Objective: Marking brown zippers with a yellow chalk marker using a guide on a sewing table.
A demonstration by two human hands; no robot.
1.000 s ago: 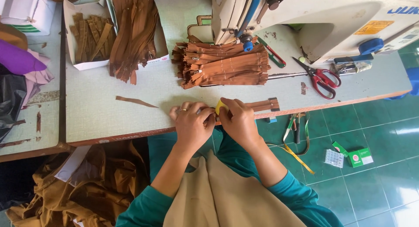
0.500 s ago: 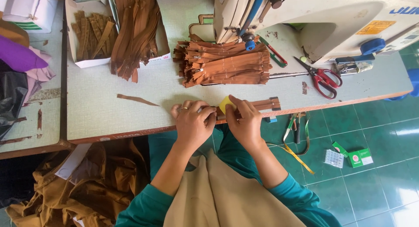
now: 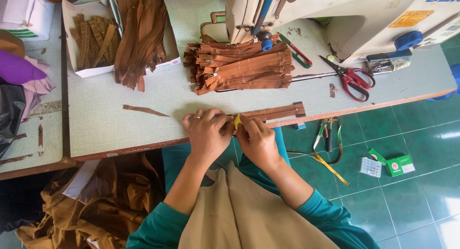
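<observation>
We saw the left hand [image 3: 207, 134] and the right hand [image 3: 257, 139] side by side at the near edge of the pale green counter [image 3: 120, 129], both closed on a long brown zipper strip [image 3: 275, 111] that lay flat along that edge and ran off to the right. A small yellow piece [image 3: 236, 121] showed between the two hands, pinched in the right hand's fingers. Behind them lay a heap of brown zippers [image 3: 242, 67], with red-handled scissors [image 3: 352, 76] further right.

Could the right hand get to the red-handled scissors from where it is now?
Probably yes. The scissors lie in the open on the table, up and to the right of the right hand, with only bare surface between; but that hand is busy on the brown zipper strip.
</observation>
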